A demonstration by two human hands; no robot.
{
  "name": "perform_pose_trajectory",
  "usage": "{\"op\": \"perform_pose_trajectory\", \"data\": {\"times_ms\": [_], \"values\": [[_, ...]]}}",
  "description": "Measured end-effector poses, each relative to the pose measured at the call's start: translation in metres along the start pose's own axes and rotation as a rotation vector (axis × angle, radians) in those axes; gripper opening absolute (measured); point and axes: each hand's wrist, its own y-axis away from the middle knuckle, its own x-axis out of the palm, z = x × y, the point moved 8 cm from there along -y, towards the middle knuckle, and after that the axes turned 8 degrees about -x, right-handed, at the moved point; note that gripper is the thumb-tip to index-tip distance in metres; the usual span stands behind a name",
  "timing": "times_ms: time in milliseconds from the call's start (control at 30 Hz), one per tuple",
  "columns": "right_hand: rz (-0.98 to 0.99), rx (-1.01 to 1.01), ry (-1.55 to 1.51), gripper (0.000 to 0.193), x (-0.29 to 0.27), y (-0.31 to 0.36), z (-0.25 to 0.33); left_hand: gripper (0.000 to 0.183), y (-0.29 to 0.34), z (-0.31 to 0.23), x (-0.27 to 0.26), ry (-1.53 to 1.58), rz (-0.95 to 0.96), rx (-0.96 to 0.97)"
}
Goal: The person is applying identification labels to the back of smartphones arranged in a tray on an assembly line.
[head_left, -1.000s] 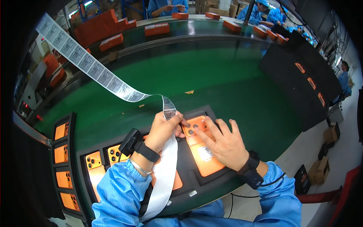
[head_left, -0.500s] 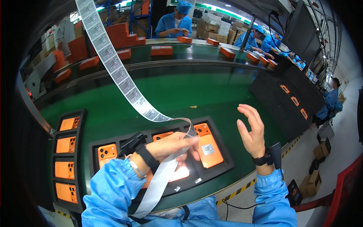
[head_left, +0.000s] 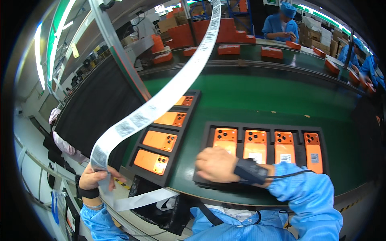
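A green counter (head_left: 241,96) carries a black front tray (head_left: 209,134). Left of that tray lie a side tray (head_left: 182,130) and a curving label strip (head_left: 173,94), pinched in the left hand's (head_left: 96,178) grip. The right hand (head_left: 217,164) curls over the front tray's left end; its grip I cannot tell. Inside that tray sit four orange phones (head_left: 255,140), labels (head_left: 285,158) showing on three.

Four phones (head_left: 255,148) in right tray (head_left: 270,144), four in left tray (head_left: 171,164), boxes (head_left: 229,50) on belt (head_left: 251,57) behind
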Motion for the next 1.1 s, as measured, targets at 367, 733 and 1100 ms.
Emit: {"op": "perform_pose_trajectory", "data": {"times_ms": [367,733,1100], "values": [[-0.039,-0.204,0.299,0.018,0.142,-0.133,0.068,0.033,0.034,0.085,-0.08,0.011,-0.193,-0.241],[-0.014,-0.154,0.202,0.018,-0.101,-0.008,0.092,0.034,-0.056,0.119,-0.115,0.225,-0.116,-0.208],[-1.003,0.693,-0.158,0.027,-0.185,0.263,-0.035,0.042,-0.22,0.15,-0.078,0.169,-0.403,-0.283]]}}
